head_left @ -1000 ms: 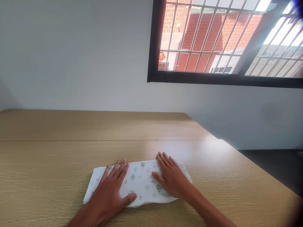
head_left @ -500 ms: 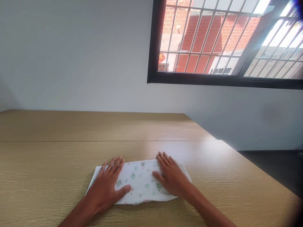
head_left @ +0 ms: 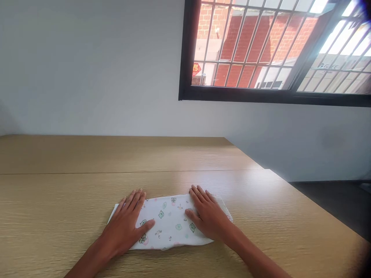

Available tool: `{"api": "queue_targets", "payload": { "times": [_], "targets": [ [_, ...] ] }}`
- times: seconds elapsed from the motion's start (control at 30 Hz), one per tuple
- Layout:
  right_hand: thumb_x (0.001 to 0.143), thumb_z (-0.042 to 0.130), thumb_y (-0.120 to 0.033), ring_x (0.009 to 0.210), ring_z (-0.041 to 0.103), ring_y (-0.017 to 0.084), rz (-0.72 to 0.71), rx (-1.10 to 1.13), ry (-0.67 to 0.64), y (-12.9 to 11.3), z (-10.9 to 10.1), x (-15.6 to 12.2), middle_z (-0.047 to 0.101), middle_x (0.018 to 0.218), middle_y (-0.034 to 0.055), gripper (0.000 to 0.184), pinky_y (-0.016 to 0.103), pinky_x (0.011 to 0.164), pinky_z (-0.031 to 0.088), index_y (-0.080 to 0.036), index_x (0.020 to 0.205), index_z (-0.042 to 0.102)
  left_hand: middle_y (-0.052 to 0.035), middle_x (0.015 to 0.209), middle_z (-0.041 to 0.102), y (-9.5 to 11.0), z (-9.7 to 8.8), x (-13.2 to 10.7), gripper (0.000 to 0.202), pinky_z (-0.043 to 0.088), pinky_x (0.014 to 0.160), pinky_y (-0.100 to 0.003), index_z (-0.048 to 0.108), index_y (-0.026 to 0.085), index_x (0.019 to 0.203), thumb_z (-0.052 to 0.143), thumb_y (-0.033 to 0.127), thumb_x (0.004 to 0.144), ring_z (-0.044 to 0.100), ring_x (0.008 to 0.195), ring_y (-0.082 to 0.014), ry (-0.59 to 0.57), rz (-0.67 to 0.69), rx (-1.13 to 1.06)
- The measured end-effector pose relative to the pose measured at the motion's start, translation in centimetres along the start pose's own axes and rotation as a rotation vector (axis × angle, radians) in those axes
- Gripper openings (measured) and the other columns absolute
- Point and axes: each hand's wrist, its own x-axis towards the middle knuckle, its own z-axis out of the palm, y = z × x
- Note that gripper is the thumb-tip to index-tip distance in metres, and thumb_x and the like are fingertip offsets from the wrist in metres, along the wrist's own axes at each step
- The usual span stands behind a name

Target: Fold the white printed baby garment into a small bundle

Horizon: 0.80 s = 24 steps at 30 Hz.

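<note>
A folded white cloth [head_left: 168, 222] printed with small green and pink cartoon animals lies flat near the front of the wooden table. My left hand [head_left: 127, 220] rests palm down on its left end, fingers stretched toward the far edge and thumb out to the right. On the right end lies my right hand [head_left: 207, 212], also palm down, with its fingers extended and the thumb pointing left. Both hands press on the cloth without gripping it. Parts of its left and right ends are hidden beneath them.
The light wooden table [head_left: 72, 193] has a seam running across it and a slanted right edge. Behind it stands a pale wall [head_left: 95, 69] with a dark-framed, barred window [head_left: 246, 94] at upper right. Dark floor [head_left: 324, 200] shows beyond the table's right side.
My left hand has slid slightly left along the cloth, uncovering more of the print. My right hand stays in place on the cloth. The view has shifted a little.
</note>
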Motion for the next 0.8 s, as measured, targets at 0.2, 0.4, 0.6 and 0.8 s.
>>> {"api": "queue_targets", "payload": {
  "times": [0.2, 0.4, 0.6, 0.8],
  "targets": [
    [0.101, 0.029, -0.058, 0.150, 0.002, 0.023, 0.001, 0.006, -0.001, -0.2, 0.0, 0.0, 0.008, 0.162, 0.0060, 0.075, 0.043, 0.123, 0.008, -0.009, 0.156, 0.019, -0.0057, 0.162, 0.013, -0.2, 0.1, -0.1, 0.083, 0.021, 0.120, -0.049, 0.016, 0.017, 0.156, 0.031, 0.071, 0.095, 0.014, 0.150, -0.0287, 0.035, 0.000, 0.014],
    [0.101, 0.029, -0.056, 0.150, 0.003, 0.023, 0.014, 0.008, -0.012, -0.3, -0.3, -0.1, 0.008, 0.162, 0.0064, 0.073, 0.044, 0.123, 0.008, -0.009, 0.156, 0.018, -0.0028, 0.163, 0.009, 0.4, -0.6, -0.5, 0.074, 0.021, 0.120, -0.052, 0.005, 0.023, 0.158, 0.032, 0.060, 0.100, 0.009, 0.150, -0.0282, 0.075, 0.059, 0.007],
    [0.101, 0.036, -0.047, 0.150, 0.004, 0.023, -0.082, 0.030, 0.026, -0.9, -0.2, -0.4, 0.009, 0.162, 0.0064, 0.068, 0.046, 0.123, 0.009, -0.009, 0.156, 0.020, 0.0006, 0.163, 0.003, 3.5, -1.4, -1.5, 0.069, 0.022, 0.122, -0.048, -0.003, 0.027, 0.157, 0.032, 0.052, 0.103, 0.006, 0.150, -0.0254, -0.042, 0.198, -0.095],
    [0.102, 0.038, -0.048, 0.150, 0.006, 0.022, -0.273, 0.106, -0.017, -1.9, -0.3, -1.1, 0.014, 0.162, 0.0045, 0.065, 0.046, 0.123, 0.009, -0.013, 0.155, 0.023, 0.0020, 0.163, 0.004, 3.9, -0.7, -1.7, 0.064, 0.018, 0.123, -0.043, 0.004, 0.025, 0.157, 0.025, 0.054, 0.104, 0.006, 0.150, -0.0212, -0.119, 0.240, -0.118]
  ]
}}
